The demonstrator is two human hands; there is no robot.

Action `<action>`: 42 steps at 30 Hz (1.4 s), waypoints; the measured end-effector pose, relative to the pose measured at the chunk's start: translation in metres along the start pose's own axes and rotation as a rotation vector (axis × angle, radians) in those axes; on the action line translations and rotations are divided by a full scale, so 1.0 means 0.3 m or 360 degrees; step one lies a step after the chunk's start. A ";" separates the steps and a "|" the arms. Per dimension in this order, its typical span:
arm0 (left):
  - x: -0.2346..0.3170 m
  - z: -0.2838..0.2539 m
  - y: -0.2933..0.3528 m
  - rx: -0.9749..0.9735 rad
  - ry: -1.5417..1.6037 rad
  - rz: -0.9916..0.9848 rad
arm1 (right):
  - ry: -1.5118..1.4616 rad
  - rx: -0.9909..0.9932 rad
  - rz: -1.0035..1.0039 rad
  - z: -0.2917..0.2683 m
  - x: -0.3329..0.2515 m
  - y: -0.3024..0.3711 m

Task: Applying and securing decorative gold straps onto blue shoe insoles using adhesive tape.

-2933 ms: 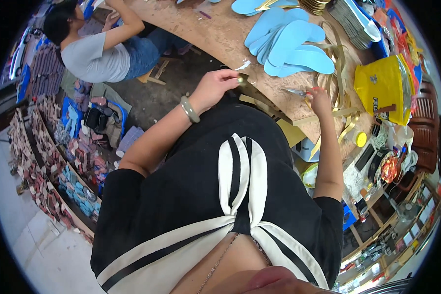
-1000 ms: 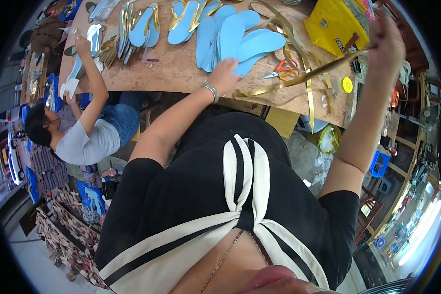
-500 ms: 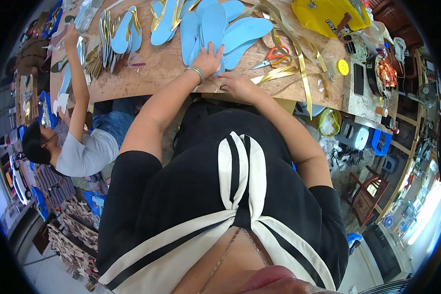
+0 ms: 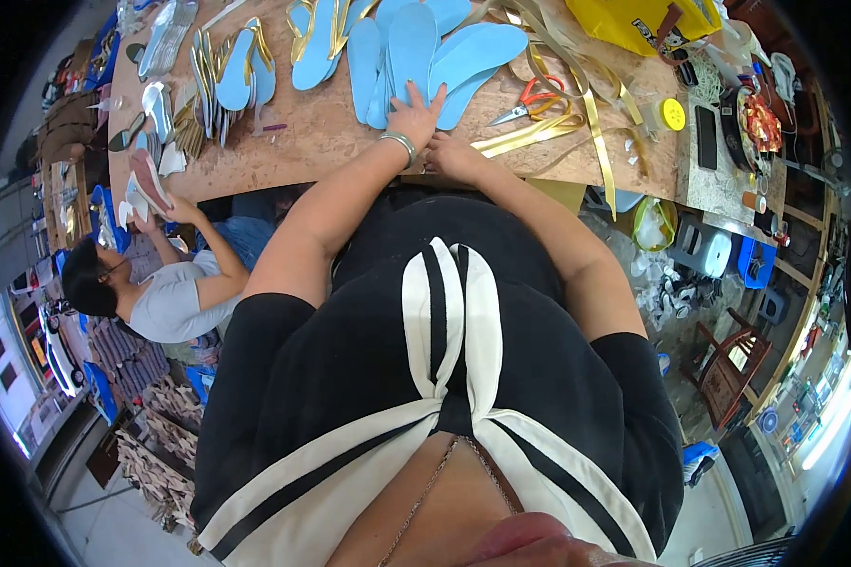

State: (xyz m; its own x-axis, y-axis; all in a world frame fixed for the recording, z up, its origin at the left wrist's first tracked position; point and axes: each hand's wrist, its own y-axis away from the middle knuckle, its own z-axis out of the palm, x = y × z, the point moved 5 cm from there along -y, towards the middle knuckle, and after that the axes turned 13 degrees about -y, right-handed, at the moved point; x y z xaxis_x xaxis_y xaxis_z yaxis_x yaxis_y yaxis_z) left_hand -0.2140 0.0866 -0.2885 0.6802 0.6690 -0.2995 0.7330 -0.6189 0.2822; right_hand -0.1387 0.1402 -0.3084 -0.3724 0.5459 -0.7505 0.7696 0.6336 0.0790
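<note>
My left hand (image 4: 414,117), with a bracelet at its wrist, lies with fingers spread over the heel end of a light blue shoe sole (image 4: 413,52). That sole rests on top of several more of the same kind. Just right of it and nearer the table edge is my right hand (image 4: 456,159). Its fingers are bent together beside my left hand; what they hold, if anything, is hidden. More blue soles (image 4: 480,49) fan out to the right. Blue soles with gold straps (image 4: 318,47) lie to the left.
Red-handled scissors (image 4: 529,102) and gold strips (image 4: 529,137) lie right of my hands. Farther right are a yellow-lidded jar (image 4: 671,114), a phone (image 4: 706,136) and a yellow bag (image 4: 643,21). At the left, a co-worker (image 4: 175,298) holds pale soles (image 4: 147,181).
My right hand's fingers have bent in closer to my left hand, which stays on the blue sole. The co-worker's raised arm has come down from the table to the pale soles.
</note>
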 end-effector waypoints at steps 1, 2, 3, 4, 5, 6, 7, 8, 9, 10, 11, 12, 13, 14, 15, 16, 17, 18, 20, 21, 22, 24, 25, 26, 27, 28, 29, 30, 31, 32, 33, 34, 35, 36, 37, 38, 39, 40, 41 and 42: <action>0.002 -0.004 -0.003 -0.0025 0.0036 -0.0037 | -0.0009 0.0006 0.0010 0.015 0.008 0.006; -0.001 -0.009 -0.005 -0.0030 0.0034 -0.0022 | 0.0042 0.0179 -0.0027 0.013 0.010 0.013; -0.014 -0.002 -0.005 -0.0033 0.0101 0.0011 | 0.0095 0.0344 -0.0076 -0.003 -0.003 0.014; -0.020 0.004 -0.005 -0.0036 0.0168 0.0044 | 0.0088 0.0346 -0.0075 -0.008 -0.005 0.013; -0.019 0.009 -0.004 -0.0042 0.0164 0.0047 | 0.0093 0.0271 -0.0029 -0.010 0.001 0.012; -0.015 0.013 0.000 -0.0027 0.0096 0.0040 | 0.0097 0.0196 0.0018 -0.009 0.003 0.010; -0.015 0.016 0.004 -0.0012 0.0026 0.0031 | 0.0087 0.0199 0.0019 -0.015 -0.003 0.008; -0.019 0.023 0.009 -0.0020 0.0021 0.0034 | 0.0127 0.0158 0.0004 -0.014 -0.011 0.003; -0.020 0.005 0.013 -0.0020 0.0021 0.0009 | 0.0178 0.0119 0.0001 -0.009 -0.006 0.008; -0.024 -0.012 0.019 -0.0020 0.0019 -0.0019 | 0.0179 0.0123 0.0007 -0.009 0.000 0.006; -0.035 -0.029 0.028 -0.0017 0.0017 -0.0015 | 0.0201 0.0110 0.0028 -0.008 0.008 -0.001; -0.060 -0.073 0.043 -0.0044 0.0144 -0.0009 | 0.0212 0.0109 0.0047 -0.004 0.016 -0.006; -0.090 -0.121 0.061 -0.0071 0.0271 -0.0004 | 0.0205 0.0123 0.0049 -0.005 0.022 -0.006; -0.124 -0.184 0.088 -0.0072 0.0259 0.0005 | 0.0090 0.0201 0.0059 -0.013 0.031 -0.003; -0.171 -0.253 0.117 -0.0046 0.0382 -0.0068 | -0.0027 0.0280 0.0073 -0.022 0.042 -0.003; -0.228 -0.302 0.138 -0.0017 0.0505 -0.0150 | -0.0030 0.0291 0.0072 -0.032 0.041 -0.010; -0.295 -0.321 0.149 -0.0017 0.0498 -0.0153 | 0.0027 0.0167 0.0129 -0.035 0.041 -0.021; -0.391 -0.330 0.170 0.0002 0.0678 -0.0379 | 0.0085 0.0042 0.0181 -0.043 0.036 -0.029; -0.472 -0.317 0.221 0.0032 0.0851 -0.0664 | -0.0506 0.0150 0.0477 -0.160 0.009 -0.048; -0.491 -0.321 0.249 0.0284 0.1195 -0.0735 | -0.1095 0.0264 0.0801 -0.208 0.009 -0.041; -0.522 -0.330 0.284 0.0551 0.1524 -0.0800 | -0.2323 0.0427 0.0742 -0.233 -0.025 -0.043; -0.423 -0.414 0.354 0.1229 0.1054 -0.0435 | -0.2730 0.0489 0.0401 -0.373 -0.138 -0.033; -0.358 -0.454 0.387 0.1271 0.0875 -0.0310 | -0.3143 0.0589 0.0072 -0.457 -0.202 -0.026; -0.296 -0.484 0.418 0.1304 0.0697 -0.0182 | -0.3129 0.0561 0.0056 -0.489 -0.232 -0.034; -0.262 -0.486 0.447 0.1319 0.0681 -0.0204 | -0.3051 0.0584 0.0203 -0.505 -0.251 -0.042; -0.222 -0.476 0.473 0.1306 0.0750 -0.0085 | -0.2968 0.0606 0.0351 -0.507 -0.261 -0.053; -0.202 -0.468 0.488 0.1291 0.0819 0.0034 | -0.2955 0.0575 0.0341 -0.507 -0.276 -0.070; -0.210 -0.478 0.497 0.1303 0.0809 0.0011 | -0.2899 0.0617 0.0452 -0.498 -0.278 -0.079; -0.211 -0.486 0.499 0.1247 0.0841 0.0074 | -0.2840 0.0659 0.0561 -0.487 -0.275 -0.087; -0.211 -0.497 0.503 0.1191 0.0873 0.0136 | -0.2757 0.0756 0.0656 -0.465 -0.248 -0.100; -0.221 -0.507 0.508 0.1204 0.0862 0.0108 | -0.2744 0.0726 0.0645 -0.459 -0.243 -0.117; -0.210 -0.518 0.508 0.1150 0.0886 0.0237 | -0.2726 0.0762 0.0708 -0.457 -0.227 -0.121; -0.197 -0.529 0.508 0.1094 0.0911 0.0367 | -0.2707 0.0802 0.0772 -0.456 -0.209 -0.125; -0.198 -0.544 0.514 0.1095 0.0960 0.0302 | -0.2656 0.0860 0.0720 -0.464 -0.206 -0.138; -0.195 -0.553 0.516 0.1105 0.0953 0.0274 | -0.2645 0.0831 0.0714 -0.479 -0.194 -0.134; -0.235 -0.561 0.526 0.1322 0.1156 -0.0113 | -0.2522 0.0868 0.0691 -0.514 -0.172 -0.115; -0.274 -0.557 0.545 0.1532 0.1346 -0.0513 | -0.2400 0.0899 0.0666 -0.550 -0.164 -0.103; -0.296 -0.527 0.533 0.1566 0.2100 -0.0614 | -0.2506 0.0914 0.0646 -0.574 -0.176 -0.089; -0.308 -0.500 0.506 0.1585 0.2094 -0.0634 | -0.2612 0.0932 0.0628 -0.591 -0.191 -0.072; -0.304 -0.406 0.426 0.1092 0.2743 -0.0578 | -0.2629 0.0916 0.0635 -0.595 -0.202 -0.057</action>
State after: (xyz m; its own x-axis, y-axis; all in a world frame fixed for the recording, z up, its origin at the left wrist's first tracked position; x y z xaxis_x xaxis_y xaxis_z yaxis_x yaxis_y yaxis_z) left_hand -0.1827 -0.0035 -0.1142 0.0860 0.1434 0.9859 0.9908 -0.1157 -0.0696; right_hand -0.2218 0.1941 -0.1471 0.4361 -0.6834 -0.5855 0.8739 0.1662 0.4569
